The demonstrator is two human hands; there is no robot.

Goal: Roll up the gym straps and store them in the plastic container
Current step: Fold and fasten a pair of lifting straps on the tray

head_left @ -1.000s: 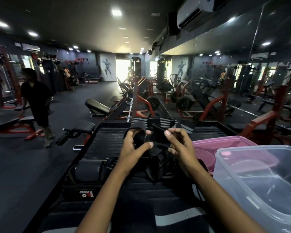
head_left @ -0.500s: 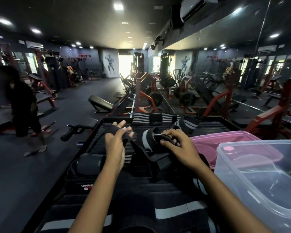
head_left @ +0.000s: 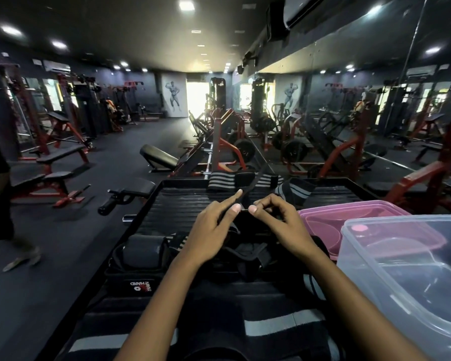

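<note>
While both hands (head_left: 248,227) pinch a strap (head_left: 253,186), the container (head_left: 401,256) sits beside

Gym straps spread over a black ribbed platform, with a clear plastic container at its right edge.

A narrow black strap (head_left: 253,182) runs up and away from between the person's two hands, taut, toward the far edge. Two black wraps with grey stripes lie at the far edge: one flat (head_left: 220,181), one bunched (head_left: 296,188) just right of it. A loose heap of black straps (head_left: 248,256) sits at the middle of the platform (head_left: 177,204), beside a rolled black pad (head_left: 141,252) on its left. A wide black strap with white stripes (head_left: 276,327) lies along the near edge. The plastic container (head_left: 375,261) stands upright, open-topped; its inside cannot be made out.
</note>
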